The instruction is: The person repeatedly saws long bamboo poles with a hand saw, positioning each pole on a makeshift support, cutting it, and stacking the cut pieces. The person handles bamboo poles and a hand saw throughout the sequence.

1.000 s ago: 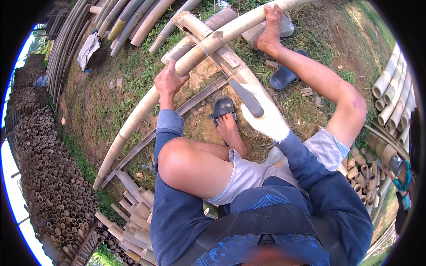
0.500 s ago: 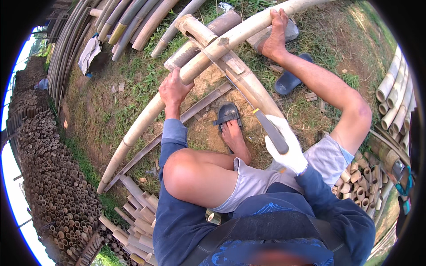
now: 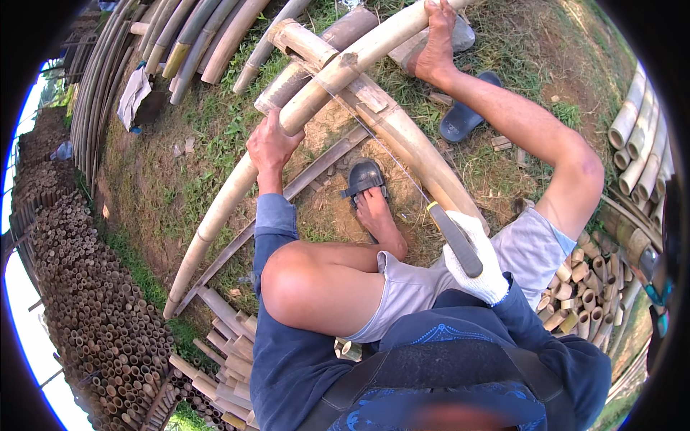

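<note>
The ground [image 3: 154,194] is brown earth with patches of green grass. Directly on it lie a loose dark sandal [image 3: 456,126], small wood scraps [image 3: 501,143] and, to the right, heaped short bamboo pieces [image 3: 586,291].

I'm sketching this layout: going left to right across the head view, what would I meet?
Stack of bamboo pieces, left hand, worn black sandal, white-gloved right hand on saw handle, bamboo poles at far right.

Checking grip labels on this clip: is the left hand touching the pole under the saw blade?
Touching. The head view shows the left hand wrapped over the pole, covering part of it, with no gap between.
</note>
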